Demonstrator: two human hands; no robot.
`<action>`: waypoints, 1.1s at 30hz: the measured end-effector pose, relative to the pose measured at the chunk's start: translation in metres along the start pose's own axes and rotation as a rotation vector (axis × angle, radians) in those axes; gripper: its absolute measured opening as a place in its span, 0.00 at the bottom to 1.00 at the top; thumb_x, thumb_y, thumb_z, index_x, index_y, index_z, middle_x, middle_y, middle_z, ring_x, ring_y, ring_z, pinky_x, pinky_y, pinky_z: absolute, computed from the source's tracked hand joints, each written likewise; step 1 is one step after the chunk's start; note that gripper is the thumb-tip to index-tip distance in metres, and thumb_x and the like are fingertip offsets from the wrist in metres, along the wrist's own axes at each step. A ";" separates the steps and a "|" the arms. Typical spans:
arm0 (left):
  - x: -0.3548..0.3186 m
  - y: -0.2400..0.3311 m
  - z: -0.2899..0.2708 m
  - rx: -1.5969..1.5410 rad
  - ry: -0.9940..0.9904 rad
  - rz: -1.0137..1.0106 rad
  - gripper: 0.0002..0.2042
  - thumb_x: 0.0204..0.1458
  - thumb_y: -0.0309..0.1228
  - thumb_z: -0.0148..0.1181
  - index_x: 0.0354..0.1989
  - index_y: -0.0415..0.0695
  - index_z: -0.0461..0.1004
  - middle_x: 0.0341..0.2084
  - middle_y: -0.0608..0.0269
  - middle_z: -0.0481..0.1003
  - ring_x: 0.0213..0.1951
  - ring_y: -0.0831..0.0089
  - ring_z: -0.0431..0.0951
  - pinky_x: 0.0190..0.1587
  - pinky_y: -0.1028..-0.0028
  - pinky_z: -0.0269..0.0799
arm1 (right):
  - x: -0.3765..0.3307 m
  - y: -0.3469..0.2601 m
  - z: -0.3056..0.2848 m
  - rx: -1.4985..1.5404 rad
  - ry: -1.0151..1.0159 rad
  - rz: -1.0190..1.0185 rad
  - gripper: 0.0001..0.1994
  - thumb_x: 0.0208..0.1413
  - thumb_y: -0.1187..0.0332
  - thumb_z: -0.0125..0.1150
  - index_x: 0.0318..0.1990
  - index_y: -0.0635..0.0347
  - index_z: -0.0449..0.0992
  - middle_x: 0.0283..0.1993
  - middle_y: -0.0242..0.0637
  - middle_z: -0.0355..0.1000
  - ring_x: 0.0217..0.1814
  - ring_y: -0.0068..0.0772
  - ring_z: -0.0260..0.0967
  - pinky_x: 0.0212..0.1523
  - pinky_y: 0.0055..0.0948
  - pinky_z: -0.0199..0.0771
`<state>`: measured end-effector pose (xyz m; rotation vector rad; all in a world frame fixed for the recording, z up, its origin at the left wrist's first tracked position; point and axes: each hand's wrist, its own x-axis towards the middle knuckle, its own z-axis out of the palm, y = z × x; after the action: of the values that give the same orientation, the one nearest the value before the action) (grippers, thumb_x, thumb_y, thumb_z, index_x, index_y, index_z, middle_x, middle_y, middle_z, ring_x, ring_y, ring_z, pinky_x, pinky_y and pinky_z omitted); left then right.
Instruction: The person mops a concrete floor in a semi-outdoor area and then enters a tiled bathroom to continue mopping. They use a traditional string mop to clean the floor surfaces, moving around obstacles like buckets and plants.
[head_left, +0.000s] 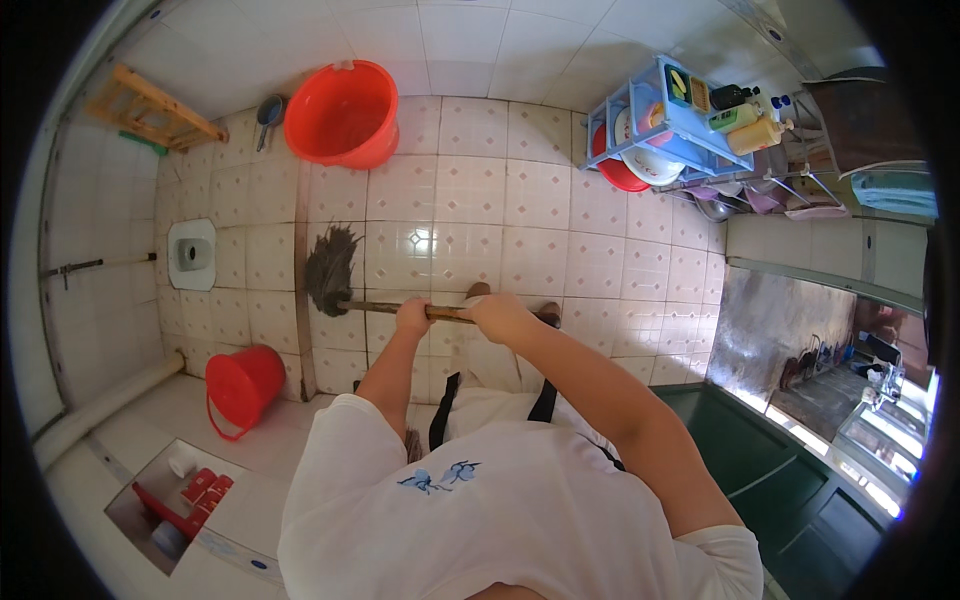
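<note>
We hold a mop across a tiled floor, its dark head lying on the tiles to our left. Our left hand and right hand are both closed around its handle. Beyond stands a large orange bucket; a smaller red bucket sits nearer left.

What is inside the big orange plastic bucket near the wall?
The big orange plastic bucket shows only its bare orange inner wall and bottom; nothing solid lies in it. Whether it holds clear water cannot be told.
</note>
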<state>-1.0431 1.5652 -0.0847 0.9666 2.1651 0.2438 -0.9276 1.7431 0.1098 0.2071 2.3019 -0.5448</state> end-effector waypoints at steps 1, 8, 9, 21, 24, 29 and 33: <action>-0.004 0.005 0.005 -0.005 -0.016 0.013 0.11 0.33 0.29 0.67 0.27 0.46 0.74 0.27 0.58 0.73 0.33 0.58 0.72 0.36 0.63 0.69 | -0.004 0.004 0.002 -0.013 -0.006 -0.001 0.25 0.47 0.73 0.50 0.53 0.32 0.66 0.31 0.37 0.71 0.34 0.39 0.72 0.31 0.35 0.72; 0.002 0.093 0.026 -0.090 -0.069 0.036 0.11 0.37 0.29 0.64 0.31 0.44 0.74 0.32 0.56 0.74 0.35 0.56 0.73 0.38 0.61 0.68 | -0.075 0.061 -0.007 -0.009 0.043 0.074 0.20 0.51 0.71 0.45 0.49 0.32 0.69 0.31 0.37 0.72 0.34 0.40 0.73 0.32 0.35 0.72; 0.007 0.114 0.029 -0.100 -0.060 0.049 0.11 0.38 0.30 0.64 0.31 0.44 0.74 0.33 0.57 0.74 0.36 0.56 0.73 0.39 0.61 0.68 | -0.087 0.077 -0.006 -0.015 0.042 0.090 0.20 0.51 0.71 0.44 0.49 0.31 0.69 0.31 0.37 0.72 0.34 0.40 0.73 0.32 0.35 0.72; 0.046 0.397 0.147 0.066 -0.129 0.524 0.10 0.33 0.30 0.64 0.27 0.46 0.73 0.28 0.57 0.72 0.36 0.57 0.72 0.36 0.63 0.68 | -0.321 0.257 0.095 0.282 0.141 0.454 0.31 0.49 0.75 0.45 0.59 0.27 0.56 0.32 0.43 0.71 0.35 0.44 0.71 0.36 0.39 0.71; 0.034 0.475 0.201 0.177 -0.177 0.574 0.08 0.32 0.27 0.63 0.25 0.46 0.73 0.27 0.56 0.72 0.35 0.58 0.73 0.38 0.61 0.68 | -0.387 0.286 0.129 0.363 0.121 0.571 0.31 0.48 0.76 0.48 0.60 0.31 0.56 0.33 0.45 0.70 0.36 0.47 0.70 0.38 0.41 0.69; 0.001 0.558 0.247 0.161 -0.212 0.721 0.03 0.37 0.27 0.58 0.22 0.47 0.73 0.28 0.58 0.73 0.39 0.60 0.72 0.42 0.55 0.66 | -0.463 0.290 0.141 0.549 0.175 0.703 0.33 0.43 0.75 0.57 0.59 0.36 0.59 0.31 0.46 0.68 0.38 0.48 0.68 0.40 0.42 0.68; -0.007 0.574 0.252 0.042 -0.207 0.756 0.02 0.38 0.27 0.56 0.22 0.47 0.73 0.27 0.60 0.72 0.40 0.61 0.72 0.42 0.54 0.65 | -0.471 0.279 0.117 0.534 0.135 0.767 0.35 0.38 0.77 0.59 0.58 0.37 0.62 0.31 0.47 0.68 0.37 0.48 0.68 0.41 0.41 0.67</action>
<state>-0.5400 1.9314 -0.0067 1.7234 1.5431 0.4306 -0.4347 1.9477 0.2797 1.3431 1.9341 -0.7246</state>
